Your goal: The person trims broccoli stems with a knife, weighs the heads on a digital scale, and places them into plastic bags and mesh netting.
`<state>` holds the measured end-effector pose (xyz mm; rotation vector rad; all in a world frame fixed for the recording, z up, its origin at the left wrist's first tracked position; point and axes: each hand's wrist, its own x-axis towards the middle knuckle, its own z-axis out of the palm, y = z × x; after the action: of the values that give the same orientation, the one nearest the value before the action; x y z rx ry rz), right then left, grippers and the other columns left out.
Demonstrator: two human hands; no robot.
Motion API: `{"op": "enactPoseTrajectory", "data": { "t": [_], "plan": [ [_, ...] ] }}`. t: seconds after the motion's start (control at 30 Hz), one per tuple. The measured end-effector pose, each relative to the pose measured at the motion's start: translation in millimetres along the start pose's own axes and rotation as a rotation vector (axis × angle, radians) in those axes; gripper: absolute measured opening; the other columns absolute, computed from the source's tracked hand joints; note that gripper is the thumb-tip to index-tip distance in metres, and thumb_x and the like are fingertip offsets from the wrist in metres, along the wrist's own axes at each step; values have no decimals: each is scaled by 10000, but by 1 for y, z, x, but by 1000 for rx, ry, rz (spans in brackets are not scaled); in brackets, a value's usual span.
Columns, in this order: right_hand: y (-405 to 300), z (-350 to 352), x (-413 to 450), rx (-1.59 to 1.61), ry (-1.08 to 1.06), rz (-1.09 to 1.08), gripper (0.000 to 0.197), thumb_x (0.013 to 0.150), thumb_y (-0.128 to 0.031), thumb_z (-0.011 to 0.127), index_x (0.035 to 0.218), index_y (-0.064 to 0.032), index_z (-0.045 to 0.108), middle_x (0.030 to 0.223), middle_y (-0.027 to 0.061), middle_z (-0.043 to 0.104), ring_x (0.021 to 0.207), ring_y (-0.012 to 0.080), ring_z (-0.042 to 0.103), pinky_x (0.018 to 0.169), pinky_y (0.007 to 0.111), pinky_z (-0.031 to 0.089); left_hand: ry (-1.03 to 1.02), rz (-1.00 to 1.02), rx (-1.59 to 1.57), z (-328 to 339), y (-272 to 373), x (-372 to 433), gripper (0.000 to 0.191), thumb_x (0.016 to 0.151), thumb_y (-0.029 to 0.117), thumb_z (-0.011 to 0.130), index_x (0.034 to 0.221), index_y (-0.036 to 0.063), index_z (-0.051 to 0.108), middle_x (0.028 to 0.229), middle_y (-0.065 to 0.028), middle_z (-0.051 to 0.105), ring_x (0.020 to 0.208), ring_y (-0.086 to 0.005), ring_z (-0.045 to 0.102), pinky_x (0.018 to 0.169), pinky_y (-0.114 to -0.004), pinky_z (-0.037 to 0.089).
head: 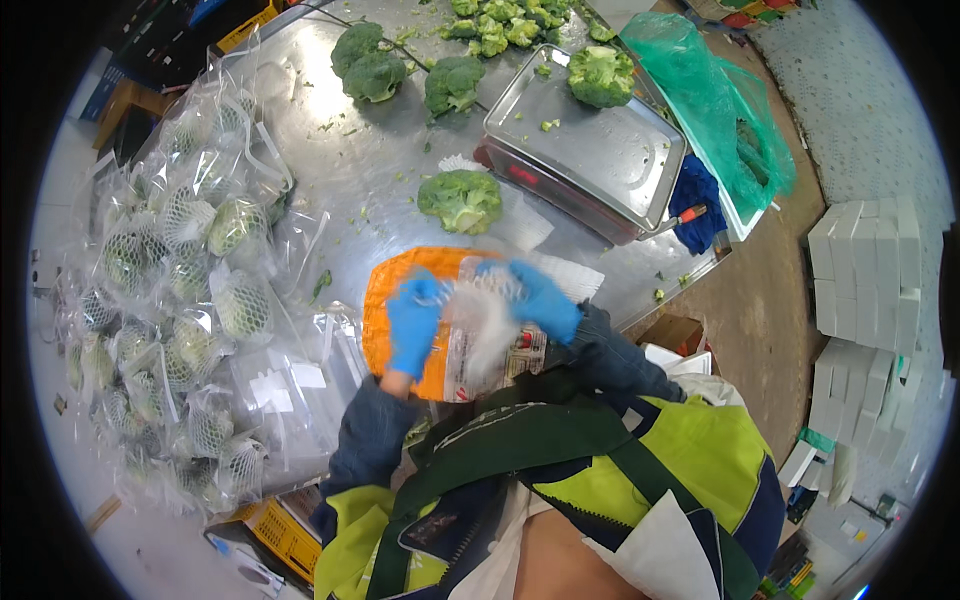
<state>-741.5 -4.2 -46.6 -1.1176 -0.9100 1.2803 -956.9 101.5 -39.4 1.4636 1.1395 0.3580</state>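
Both my hands wear blue gloves. My left hand (415, 326) and my right hand (546, 301) grip a white foam net sleeve (491, 319), blurred by motion and stretched between them. Beneath lies an orange mesh bag (386, 315) with a printed panel at the table's front edge. Just beyond my hands rests a broccoli head (461, 201), cut side showing. Flattened white foam nets (566, 276) lie beside and under my right hand. Whether anything sits inside the sleeve I cannot tell.
Bagged, netted broccoli heads (244, 304) pile up on the left, near clear plastic bags (289, 397). An upturned metal tray (585, 142) bears another broccoli head (600, 76). A knife (679, 220) lies by a blue cloth (697, 199). More broccoli (454, 84) lies farther back on the metal table (352, 176).
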Motion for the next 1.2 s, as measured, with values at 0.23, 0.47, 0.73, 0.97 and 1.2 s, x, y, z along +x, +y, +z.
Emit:
{"op": "enactPoseTrajectory", "data": {
  "t": [0.23, 0.47, 0.73, 0.97, 1.2],
  "plan": [
    [-15, -32, 115, -637, 223, 152, 480, 974, -404, 515, 1292, -48, 560, 1300, 180, 585, 1191, 323, 558, 1015, 353, 424, 184, 26, -817, -3, 46, 111, 259, 973, 311, 579, 1071, 79, 640, 967, -19, 648, 856, -99, 599, 748, -269, 500],
    [-22, -23, 80, -165, 125, -14, 665, 995, -547, 388, 1429, -45, 431, 1429, 134, 484, 1310, 262, 460, 1106, 334, 320, 79, 101, -761, -12, 52, 73, 421, 1009, 393, 489, 1230, 59, 619, 1097, -13, 668, 956, -102, 629, 827, -246, 518],
    [-15, 12, -45, 738, 17, 431, 593, 1002, -532, 386, 1381, -90, 500, 1313, 80, 596, 1139, 204, 601, 996, 382, 473, -93, -161, -1112, 0, 54, -64, 227, 937, 279, 575, 998, 88, 680, 911, -41, 715, 781, -124, 687, 674, -278, 560],
    [-12, 55, -72, 249, 182, 241, 503, 974, -411, 533, 1302, -30, 528, 1218, 137, 614, 1097, 241, 605, 955, 370, 481, 739, 201, 134, -5, -102, -146, 223, 872, 75, 584, 1090, 46, 619, 1004, -51, 632, 801, -153, 587, 693, -270, 489],
    [-20, 51, -53, -539, 67, 227, 534, 860, -343, 724, 1239, -12, 546, 1087, 188, 606, 1019, 260, 599, 899, 369, 486, 377, 18, -806, 18, -91, -157, 351, 851, -70, 515, 1197, -10, 514, 1002, -89, 607, 967, -218, 633, 814, -322, 554]
  ]
}}
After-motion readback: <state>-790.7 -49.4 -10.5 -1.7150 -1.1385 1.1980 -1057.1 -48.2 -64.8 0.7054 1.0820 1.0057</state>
